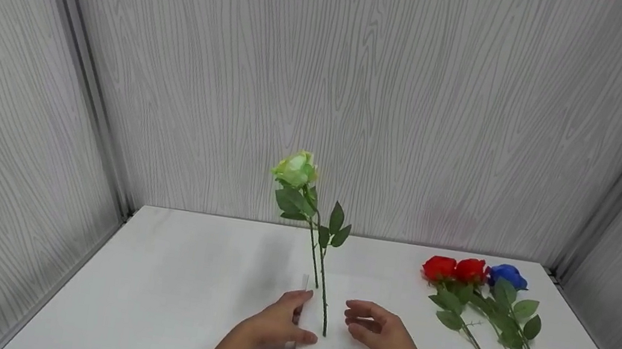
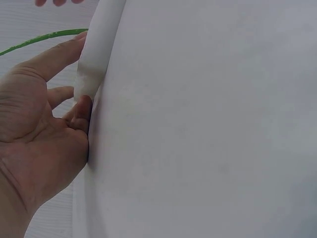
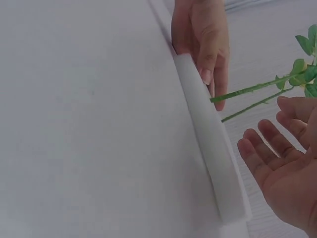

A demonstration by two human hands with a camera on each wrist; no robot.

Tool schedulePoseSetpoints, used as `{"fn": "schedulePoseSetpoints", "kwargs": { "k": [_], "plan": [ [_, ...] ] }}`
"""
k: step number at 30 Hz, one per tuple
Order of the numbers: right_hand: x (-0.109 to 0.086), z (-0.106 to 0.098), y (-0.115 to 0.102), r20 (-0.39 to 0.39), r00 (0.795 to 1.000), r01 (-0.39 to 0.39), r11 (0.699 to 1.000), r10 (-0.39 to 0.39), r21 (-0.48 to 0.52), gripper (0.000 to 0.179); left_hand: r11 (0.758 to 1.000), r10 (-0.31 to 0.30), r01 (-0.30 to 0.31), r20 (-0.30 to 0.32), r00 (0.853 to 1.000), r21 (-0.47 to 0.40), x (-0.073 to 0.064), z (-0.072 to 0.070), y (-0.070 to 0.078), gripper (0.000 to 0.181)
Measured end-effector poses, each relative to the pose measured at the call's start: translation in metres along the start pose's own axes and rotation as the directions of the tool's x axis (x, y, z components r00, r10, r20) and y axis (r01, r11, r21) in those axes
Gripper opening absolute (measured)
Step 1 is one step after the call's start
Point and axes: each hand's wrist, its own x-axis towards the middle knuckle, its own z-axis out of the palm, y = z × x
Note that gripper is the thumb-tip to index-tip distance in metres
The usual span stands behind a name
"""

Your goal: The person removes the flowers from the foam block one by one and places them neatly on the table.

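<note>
A white foam slab (image 3: 210, 148) lies on the table, with two green stems (image 1: 323, 292) rising from its top side by side. A pale yellow-green rose bloom (image 1: 294, 169) tops them, with dark green leaves; any second bloom is hidden behind it. My left hand (image 1: 281, 319) rests against the slab's left edge, thumb lying over the top near the front stem and fingers along the side. In the left wrist view, this hand (image 2: 44, 114) touches the slab's edge (image 2: 101, 39). To the right of the stems, my right hand (image 1: 377, 330) hovers with loosely bent fingers, holding nothing.
On the right side of the white table (image 1: 181, 278) lie two red roses (image 1: 439, 268) and a blue rose (image 1: 507, 275), their stems pointing toward the front. Grey wood-grain panels (image 1: 322, 91) enclose the back and both sides.
</note>
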Motion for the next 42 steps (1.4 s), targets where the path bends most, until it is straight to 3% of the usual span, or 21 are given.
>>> {"fn": "schedulePoseSetpoints", "kwargs": {
  "k": [5, 12, 22, 28, 35, 42],
  "plan": [
    [0.013, 0.016, 0.004, 0.011, 1.000, -0.003, 0.992, 0.002, 0.126, 0.050, 1.000, -0.017, 0.017, -0.004, 1.000, -0.013, -0.001, -0.001, 0.000, 0.099],
    [0.022, 0.024, 0.011, 0.009, 1.000, -0.003, 0.992, 0.002, 0.129, 0.051, 0.999, -0.014, 0.014, 0.004, 1.000, -0.048, -0.001, 0.002, 0.002, 0.099],
    [0.023, 0.031, 0.016, 0.128, 0.982, 0.111, 0.976, -0.137, 0.188, 0.055, 0.999, -0.004, 0.005, 0.019, 1.000, -0.039, -0.001, 0.000, 0.002, 0.099],
    [0.026, 0.034, 0.016, 0.096, 0.992, 0.062, 0.974, -0.084, 0.217, 0.043, 1.000, -0.008, 0.009, 0.017, 1.000, -0.003, 0.000, -0.001, 0.001, 0.099],
    [0.030, 0.035, 0.018, 0.074, 0.991, 0.094, 0.966, -0.115, 0.243, 0.039, 1.000, -0.004, 0.004, 0.008, 1.000, -0.006, 0.000, -0.001, 0.001, 0.098],
    [0.030, 0.037, 0.016, 0.038, 0.996, 0.076, 0.972, -0.086, 0.221, 0.039, 1.000, -0.011, 0.011, -0.002, 1.000, -0.005, -0.002, 0.000, 0.002, 0.098]
  ]
}}
